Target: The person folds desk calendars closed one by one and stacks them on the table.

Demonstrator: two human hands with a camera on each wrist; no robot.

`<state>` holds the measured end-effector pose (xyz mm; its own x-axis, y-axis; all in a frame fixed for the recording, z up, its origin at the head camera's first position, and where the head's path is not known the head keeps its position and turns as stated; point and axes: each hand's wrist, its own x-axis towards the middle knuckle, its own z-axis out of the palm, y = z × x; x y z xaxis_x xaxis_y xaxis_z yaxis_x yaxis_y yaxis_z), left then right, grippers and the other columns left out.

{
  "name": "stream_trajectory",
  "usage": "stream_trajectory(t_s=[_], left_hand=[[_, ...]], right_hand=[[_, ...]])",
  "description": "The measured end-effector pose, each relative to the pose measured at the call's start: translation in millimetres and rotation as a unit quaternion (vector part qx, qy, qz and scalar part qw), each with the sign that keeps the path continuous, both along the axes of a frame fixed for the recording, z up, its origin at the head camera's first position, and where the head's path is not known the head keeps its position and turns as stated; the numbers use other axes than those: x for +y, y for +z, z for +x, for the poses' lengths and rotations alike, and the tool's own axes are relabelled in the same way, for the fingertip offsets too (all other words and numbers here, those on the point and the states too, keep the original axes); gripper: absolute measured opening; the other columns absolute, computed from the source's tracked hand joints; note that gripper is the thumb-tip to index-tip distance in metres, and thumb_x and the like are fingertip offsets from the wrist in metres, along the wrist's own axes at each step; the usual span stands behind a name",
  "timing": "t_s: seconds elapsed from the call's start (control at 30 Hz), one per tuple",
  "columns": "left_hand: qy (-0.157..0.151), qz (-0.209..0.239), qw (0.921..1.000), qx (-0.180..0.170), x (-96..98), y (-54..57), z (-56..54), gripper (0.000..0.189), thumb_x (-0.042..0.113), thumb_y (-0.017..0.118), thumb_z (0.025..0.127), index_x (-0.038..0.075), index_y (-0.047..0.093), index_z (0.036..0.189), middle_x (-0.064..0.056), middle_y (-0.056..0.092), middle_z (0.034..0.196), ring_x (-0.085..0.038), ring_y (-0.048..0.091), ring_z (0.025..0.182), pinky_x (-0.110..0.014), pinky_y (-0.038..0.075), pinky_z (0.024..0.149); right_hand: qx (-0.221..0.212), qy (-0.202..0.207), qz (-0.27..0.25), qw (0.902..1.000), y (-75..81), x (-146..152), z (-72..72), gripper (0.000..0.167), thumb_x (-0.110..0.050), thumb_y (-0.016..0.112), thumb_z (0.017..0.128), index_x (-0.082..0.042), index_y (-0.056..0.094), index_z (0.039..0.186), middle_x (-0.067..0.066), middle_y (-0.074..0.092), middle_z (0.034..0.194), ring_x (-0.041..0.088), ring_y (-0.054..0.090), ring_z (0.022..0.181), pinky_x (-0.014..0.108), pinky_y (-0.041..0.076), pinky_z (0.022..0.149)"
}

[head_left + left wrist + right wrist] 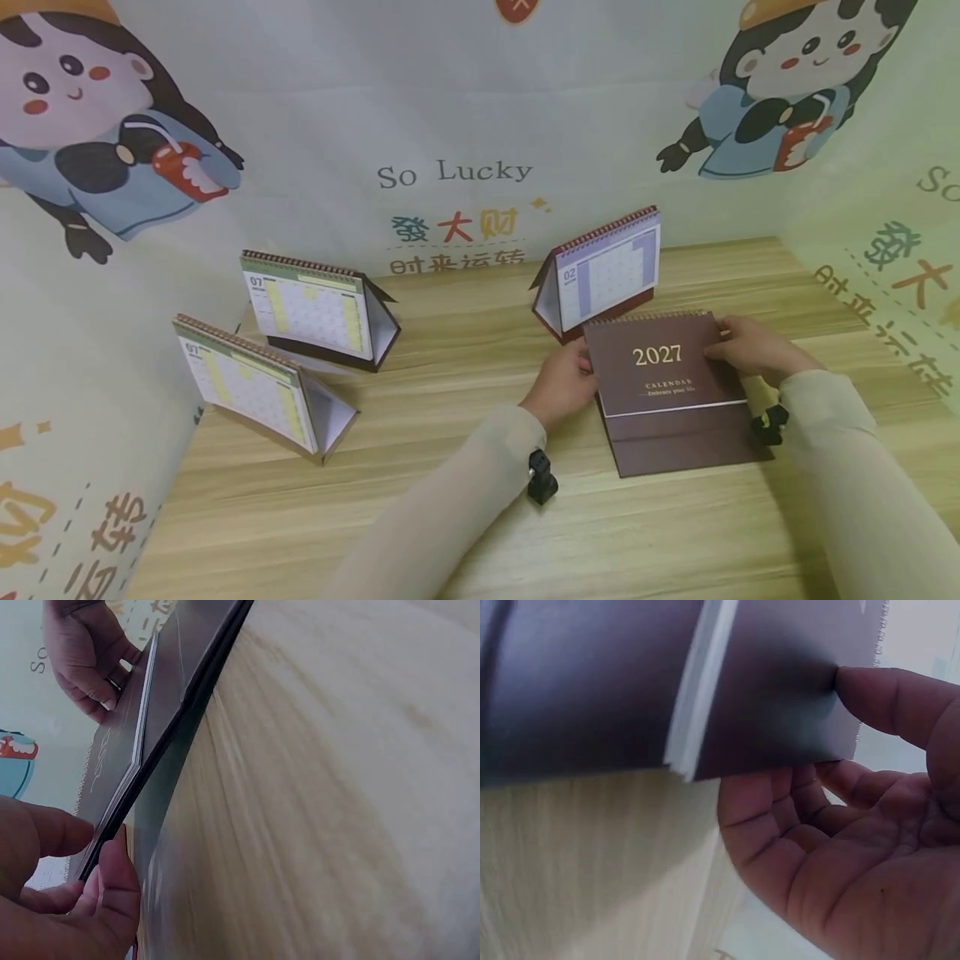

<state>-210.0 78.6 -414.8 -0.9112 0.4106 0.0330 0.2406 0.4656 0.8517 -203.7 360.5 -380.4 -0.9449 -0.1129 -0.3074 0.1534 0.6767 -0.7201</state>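
Note:
A dark brown 2027 desk calendar [675, 429], spiral-bound along its far edge, is held at the right of the table with its cover up. My left hand [558, 383] pinches its left edge; in the left wrist view, thumb and fingers of the left hand [67, 900] grip the thin stack of cover and pages. On the opposite edge is my right hand [761, 350]. In the right wrist view the right hand [855, 832] has its thumb on the cover and fingers curled beneath. The calendar's base flap [570, 682] extends past the white page edges.
Right behind the brown calendar stands a purple-page calendar [611, 271] showing 02. Two yellow-and-green calendars, one behind [311, 312] and one nearer [247, 387], stand at the left showing 07. A printed cloth [315, 125] encloses the wooden table [450, 400] at back and sides.

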Motion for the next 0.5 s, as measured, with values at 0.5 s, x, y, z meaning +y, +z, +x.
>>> stream_trajectory(t_s=[0.5], left_hand=[[-0.021, -0.084, 0.9961, -0.014, 1.4, 3.8, 9.7, 0.04, 0.014, 0.062, 0.094, -0.004, 0.06, 0.13, -0.01, 0.066, 0.107, -0.019, 0.061, 0.098, -0.027, 0.049, 0.086]], right_hand=[[-0.003, 0.036, 0.065, 0.9972, -4.0, 8, -1.9, 0.029, -0.009, 0.058, 0.094, 0.017, 0.055, 0.106, 0.012, 0.06, 0.084, 0.018, 0.055, 0.072, 0.031, 0.047, 0.062]])
